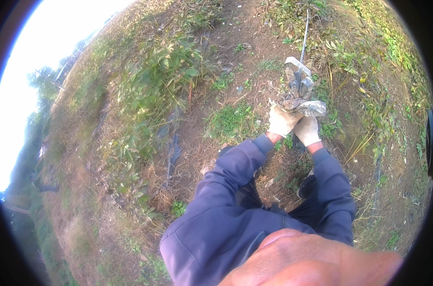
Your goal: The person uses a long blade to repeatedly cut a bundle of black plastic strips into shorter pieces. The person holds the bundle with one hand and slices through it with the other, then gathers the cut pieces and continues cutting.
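My left hand [283,121], in a pale work glove, grips a crumpled bundle of dirty plastic film [298,102]. My right hand [308,131], gloved alike, is closed against the left one at the bundle's lower side; its fingers are partly hidden. Loops of the grey and whitish film stick up above both gloves. From the bundle a thin twisted strip [304,39] runs away from me, stretched nearly straight over the plants. Some dark film [299,142] hangs below my right hand.
Bare soil [243,60] forms a path ahead, with a grass tuft [232,121] left of my hands. Leafy crop plants [159,75] line the left, and drying plants [363,71] the right. Torn dark film [174,152] lies in the left row. My shoe [305,186] stands below my hands.
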`<state>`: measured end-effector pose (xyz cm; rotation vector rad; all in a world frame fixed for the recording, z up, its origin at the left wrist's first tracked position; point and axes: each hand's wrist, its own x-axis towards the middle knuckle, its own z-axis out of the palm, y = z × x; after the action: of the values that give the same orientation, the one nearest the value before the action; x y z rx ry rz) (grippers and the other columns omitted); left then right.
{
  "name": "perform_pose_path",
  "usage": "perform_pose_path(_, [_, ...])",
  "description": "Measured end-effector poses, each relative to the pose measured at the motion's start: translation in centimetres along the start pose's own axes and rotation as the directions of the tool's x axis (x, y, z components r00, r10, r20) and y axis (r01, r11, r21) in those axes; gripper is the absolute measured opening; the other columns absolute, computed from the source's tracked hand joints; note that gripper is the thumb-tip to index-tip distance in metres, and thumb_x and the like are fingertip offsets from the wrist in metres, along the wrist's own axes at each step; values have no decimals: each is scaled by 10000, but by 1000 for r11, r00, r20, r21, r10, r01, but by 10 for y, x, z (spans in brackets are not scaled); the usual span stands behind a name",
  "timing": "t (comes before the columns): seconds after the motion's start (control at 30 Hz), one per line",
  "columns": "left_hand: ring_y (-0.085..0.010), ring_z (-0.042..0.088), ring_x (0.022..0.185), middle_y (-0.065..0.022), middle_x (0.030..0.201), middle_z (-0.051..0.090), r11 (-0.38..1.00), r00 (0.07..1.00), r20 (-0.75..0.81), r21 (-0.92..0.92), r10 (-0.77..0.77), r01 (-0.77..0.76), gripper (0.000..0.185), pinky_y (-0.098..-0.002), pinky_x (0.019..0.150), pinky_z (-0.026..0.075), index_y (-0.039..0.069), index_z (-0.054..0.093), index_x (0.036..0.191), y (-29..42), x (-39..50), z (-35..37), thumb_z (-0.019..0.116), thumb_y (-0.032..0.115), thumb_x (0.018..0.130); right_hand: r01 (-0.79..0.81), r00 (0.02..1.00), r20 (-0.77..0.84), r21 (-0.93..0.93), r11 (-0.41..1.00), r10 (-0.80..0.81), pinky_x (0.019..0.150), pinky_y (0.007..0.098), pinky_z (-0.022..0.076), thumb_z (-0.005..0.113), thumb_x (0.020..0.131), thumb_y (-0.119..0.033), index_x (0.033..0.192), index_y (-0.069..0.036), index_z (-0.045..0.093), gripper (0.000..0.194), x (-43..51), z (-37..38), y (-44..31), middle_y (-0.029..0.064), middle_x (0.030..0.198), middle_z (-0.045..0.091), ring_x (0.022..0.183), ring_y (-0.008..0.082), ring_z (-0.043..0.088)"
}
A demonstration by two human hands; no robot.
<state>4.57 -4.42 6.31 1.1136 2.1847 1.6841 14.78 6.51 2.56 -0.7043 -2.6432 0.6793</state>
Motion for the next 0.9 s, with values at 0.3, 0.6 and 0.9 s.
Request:
perform_pose_path(0.3, [-225,796,998,-104,1132,839,990,990,115,-109,-79,91,548,-409,919,635,43,787,1225,1,2,-10,976,324,795,-196,980,20,265,944,197,994,493,593,851,839,-196,1315,-9,657,547,2,-15,-6,233,1184,757,1171,427,737])
perform_pose_path(0.6, [-127,657,1305,-16,1457,741,989,776,624,-150,93,2,821,-369,1260,337,139,622,1579,-49,49,-57,949,343,853,-100,959,285,322,941,4,985,426,591,931,791,-384,1349,40,662,751,0,-33,-3,194,1172,794,1102,327,773])
perform_pose_path(0.9, [-240,792,1045,-143,1185,824,998,966,254,11,51,-56,404,-423,900,613,68,785,1261,2,4,-25,873,274,924,-13,982,188,132,991,-12,1029,440,598,903,817,-397,1413,-68,685,715,-2,-20,1,193,1271,785,1152,363,764])
